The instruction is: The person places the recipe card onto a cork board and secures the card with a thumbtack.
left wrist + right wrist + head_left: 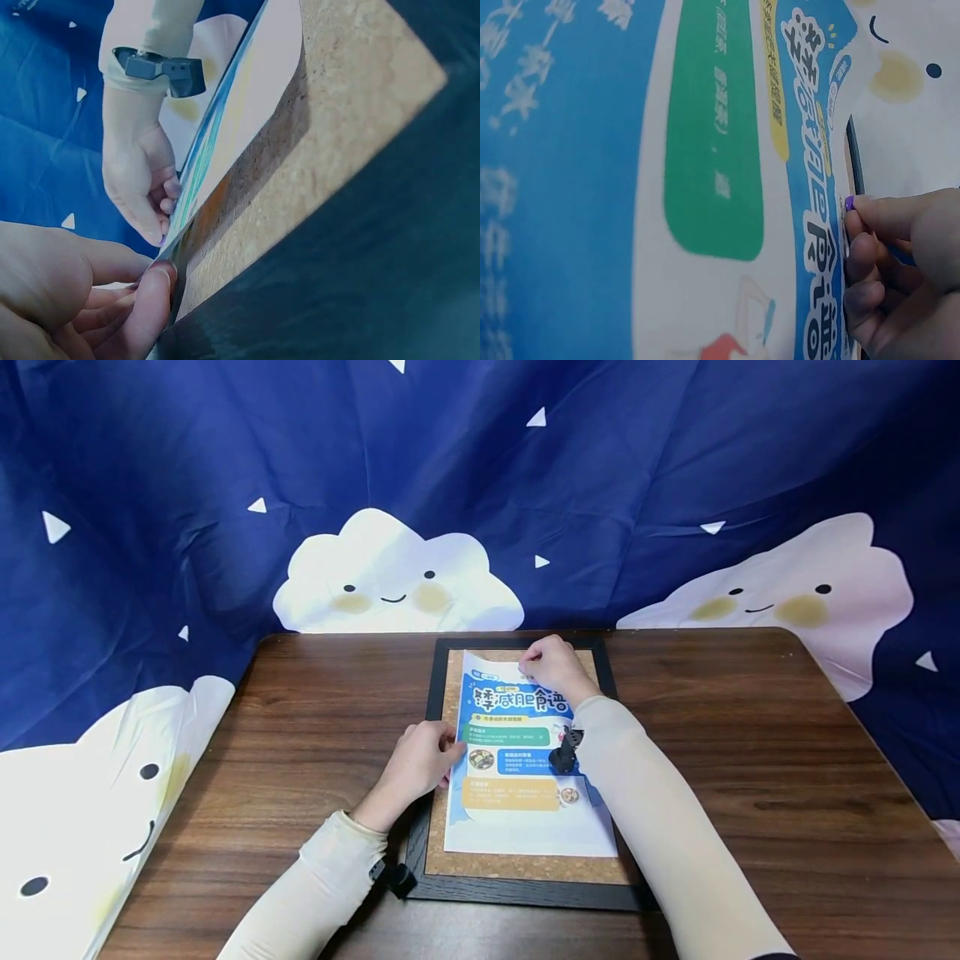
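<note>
A printed paper poster [525,835] with blue, green and orange blocks lies over a black-framed cork board [525,867]. At the poster's left edge, my left hand [422,758] pinches the paper between thumb and fingers; the left wrist view shows this edge raised off the cork. My right hand [558,667] is at the poster's top edge, right of its middle. Between its thumb and fingertip it pinches a small purple pushpin [849,202], mostly covered by the fingers. The pin's point is hidden.
The board lies on a dark brown wooden table [322,693], close to its far edge. Behind the table hangs a blue curtain [600,460] with clouds and white triangles. Small black wrist cameras sit on both sleeves, the right one [566,752] above the poster.
</note>
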A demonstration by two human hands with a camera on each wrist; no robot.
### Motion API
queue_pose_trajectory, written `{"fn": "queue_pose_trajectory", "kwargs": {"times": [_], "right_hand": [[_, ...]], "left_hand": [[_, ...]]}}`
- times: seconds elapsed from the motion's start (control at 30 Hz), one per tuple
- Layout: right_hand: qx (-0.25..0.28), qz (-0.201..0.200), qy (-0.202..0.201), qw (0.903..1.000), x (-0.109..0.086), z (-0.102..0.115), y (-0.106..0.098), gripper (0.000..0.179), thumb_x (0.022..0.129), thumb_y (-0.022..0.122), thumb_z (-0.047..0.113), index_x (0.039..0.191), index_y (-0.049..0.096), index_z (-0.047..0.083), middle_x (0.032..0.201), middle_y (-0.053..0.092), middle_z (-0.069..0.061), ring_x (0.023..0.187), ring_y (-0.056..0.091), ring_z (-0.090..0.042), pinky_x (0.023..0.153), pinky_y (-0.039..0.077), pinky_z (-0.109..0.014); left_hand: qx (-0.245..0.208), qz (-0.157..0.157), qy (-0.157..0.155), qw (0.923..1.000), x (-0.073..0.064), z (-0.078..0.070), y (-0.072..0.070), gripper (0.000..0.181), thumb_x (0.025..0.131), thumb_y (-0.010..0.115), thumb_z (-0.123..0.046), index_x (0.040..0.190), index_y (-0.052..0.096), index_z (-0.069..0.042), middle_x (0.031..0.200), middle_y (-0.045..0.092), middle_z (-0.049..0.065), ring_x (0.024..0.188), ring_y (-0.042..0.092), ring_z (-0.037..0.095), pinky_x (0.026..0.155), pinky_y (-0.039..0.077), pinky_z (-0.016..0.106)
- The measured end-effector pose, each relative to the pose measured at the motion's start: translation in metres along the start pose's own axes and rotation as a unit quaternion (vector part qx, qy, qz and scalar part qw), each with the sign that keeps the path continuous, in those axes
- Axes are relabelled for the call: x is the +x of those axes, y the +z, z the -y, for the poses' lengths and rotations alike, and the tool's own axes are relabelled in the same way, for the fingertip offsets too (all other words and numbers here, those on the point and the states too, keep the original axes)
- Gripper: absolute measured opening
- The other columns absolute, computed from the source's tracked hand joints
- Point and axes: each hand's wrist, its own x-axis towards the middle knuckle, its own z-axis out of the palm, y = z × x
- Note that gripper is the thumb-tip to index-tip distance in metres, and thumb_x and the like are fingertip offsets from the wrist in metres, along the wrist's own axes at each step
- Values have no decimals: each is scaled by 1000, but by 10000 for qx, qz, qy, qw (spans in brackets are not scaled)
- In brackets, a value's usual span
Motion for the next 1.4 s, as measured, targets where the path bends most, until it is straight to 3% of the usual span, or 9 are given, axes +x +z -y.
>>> {"fn": "queue_pose_trajectory", "kwargs": {"times": [0.83,1.07,1.4], "right_hand": [[-136,-186,762,9968,-2,11,0,20,107,70,22,115,75,4,118,70,-16,108,64,-32,107,53,-46],[-235,-285,610,9975,-3,5,3,20,106,71,25,110,74,6,114,69,-15,109,61,-31,103,51,-46],[-428,-446,89,9980,-3,-2,3,19,105,72,23,104,77,5,110,74,-14,105,61,-31,101,50,-45]], "left_hand": [[-39,80,12,10000,3,3,-2,19,103,72,-11,116,75,3,71,69,2,48,66,10,47,57,26],[-129,137,19,9998,2,5,-4,18,104,72,-12,114,75,3,71,70,2,49,66,12,48,57,27],[-781,243,-130,9966,1,14,-8,13,103,72,-8,110,73,3,73,71,7,52,70,14,54,62,30]]}}
